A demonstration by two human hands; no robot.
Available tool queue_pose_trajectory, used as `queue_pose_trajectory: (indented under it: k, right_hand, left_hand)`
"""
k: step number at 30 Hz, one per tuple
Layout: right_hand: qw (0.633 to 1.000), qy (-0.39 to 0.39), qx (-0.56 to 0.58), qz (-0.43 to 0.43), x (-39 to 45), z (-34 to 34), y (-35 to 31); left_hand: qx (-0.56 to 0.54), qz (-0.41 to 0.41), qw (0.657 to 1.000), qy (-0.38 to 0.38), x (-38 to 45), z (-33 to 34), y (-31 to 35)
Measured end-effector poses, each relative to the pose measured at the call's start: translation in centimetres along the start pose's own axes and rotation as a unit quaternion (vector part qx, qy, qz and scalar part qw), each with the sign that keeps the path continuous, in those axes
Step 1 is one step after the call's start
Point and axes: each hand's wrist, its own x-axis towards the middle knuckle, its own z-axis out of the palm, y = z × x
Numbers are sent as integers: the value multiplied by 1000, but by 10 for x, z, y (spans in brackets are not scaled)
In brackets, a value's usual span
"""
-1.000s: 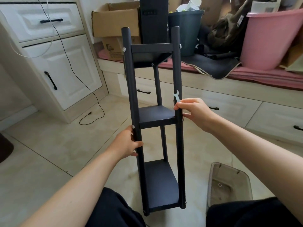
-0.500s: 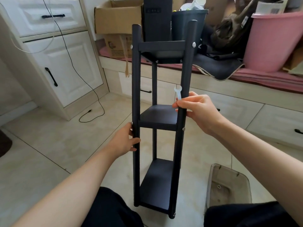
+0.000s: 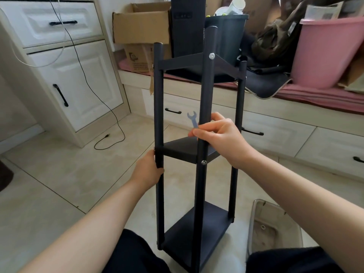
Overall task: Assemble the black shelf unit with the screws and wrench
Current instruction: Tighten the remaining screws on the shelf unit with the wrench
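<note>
in the head view the black shelf unit (image 3: pixel 199 152) stands upright on the tiled floor (image 3: pixel 59 174) between the person's knees, three dark shelves fixed between slim black posts, with pale screw heads showing on the near post at the top shelf (image 3: pixel 212 55) and the middle shelf (image 3: pixel 203 162). the left hand (image 3: pixel 146 172) has its grip wrapped round the left post just below the middle shelf, thumb across the front of the tube. the right hand (image 3: pixel 218 134) reaches to the near centre post just above the middle shelf, fingers curled around the post, and its grip also pinches the small flat wrench (image 3: pixel 192 119), whose open end sticks up just left of that post. a clear plastic bin (image 3: pixel 254 229) sits on the floor at the right, near the shelf's foot, with a small ring (image 3: pixel 263 226) lying in it. behind, a long low bench with drawers carries a cardboard box (image 3: pixel 139 24), a dark bucket (image 3: pixel 230 32) and a pink tub (image 3: pixel 327 50) on a pink mat. a white cabinet (image 3: pixel 65 75) stands at the left, a black cable (image 3: pixel 88 79) trailing down its front to the floor.
</note>
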Motion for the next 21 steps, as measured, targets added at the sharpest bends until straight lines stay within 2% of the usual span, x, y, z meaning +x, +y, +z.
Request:
queue_pose_trajectory:
  k: [3, 6, 8, 10, 13, 16, 21]
  right_hand:
    - [1000, 12, 0, 5, 2, 1, -1]
    - [1000, 23, 2, 8, 3, 3, -3]
    - [1000, 29, 4, 11, 4, 6, -4]
    - [999, 33, -1, 9, 4, 10, -5]
    - [998, 50, -24, 4, 3, 15, -4]
    - [998, 57, -25, -1, 2, 14, -2]
    - [999, 30, -11, 7, 3, 5, 2]
  left_hand:
    - [116, 1, 993, 6, -16, 1, 18]
    - [252, 0, 965, -68, -38, 3, 41]
    - [210, 8, 963, -170, -48, 9, 52]
    - [82, -2, 967, -243, -57, 19, 60]
    - [2, 22, 978, -205, -59, 37, 60]
    - [-15, 51, 984, -167, -57, 46, 56]
    - [-22, 67, 985, -157, -51, 47, 51]
